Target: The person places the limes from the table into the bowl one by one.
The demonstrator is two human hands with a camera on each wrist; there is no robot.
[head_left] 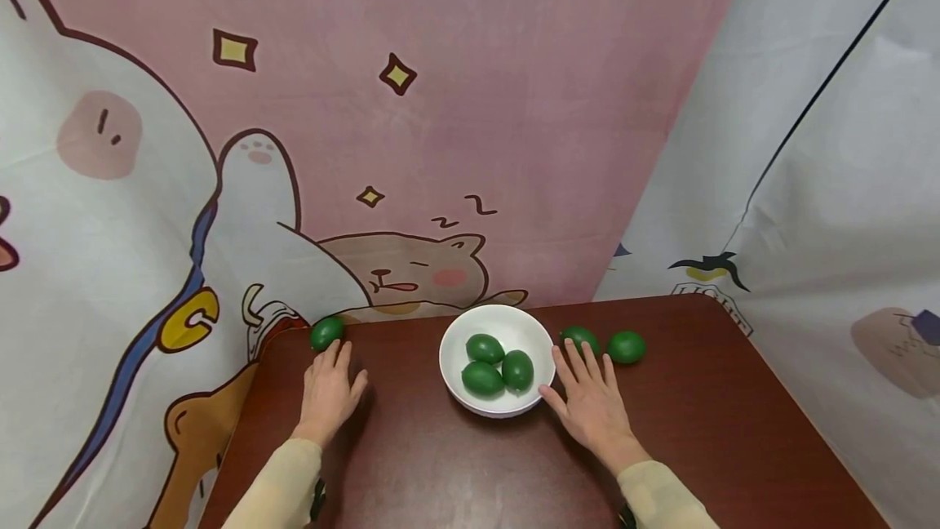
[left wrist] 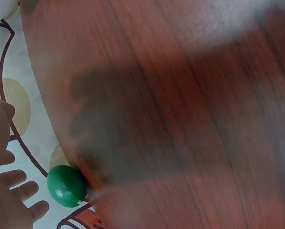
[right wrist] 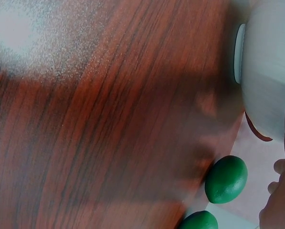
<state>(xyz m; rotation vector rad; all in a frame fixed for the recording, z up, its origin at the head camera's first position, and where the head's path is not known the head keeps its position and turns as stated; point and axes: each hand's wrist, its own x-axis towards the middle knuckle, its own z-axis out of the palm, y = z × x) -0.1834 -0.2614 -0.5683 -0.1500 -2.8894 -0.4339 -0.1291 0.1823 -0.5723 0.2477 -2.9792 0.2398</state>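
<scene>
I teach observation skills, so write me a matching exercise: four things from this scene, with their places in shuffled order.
1. White bowl
2. Left hand
3. Right hand
4. Three green fruits

A. By the bowl, near two green fruits
B. Inside the bowl
C. By a lone green fruit
D. On the table, between the hands

Pairs: 1-D, 2-C, 3-A, 4-B

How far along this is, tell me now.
Looks done: three limes lie in the bowl. In hand: nothing gripped; the left hand is near one lime, the right hand near two more limes. Apparently remaining: those three, outside the bowl on the table.
</scene>
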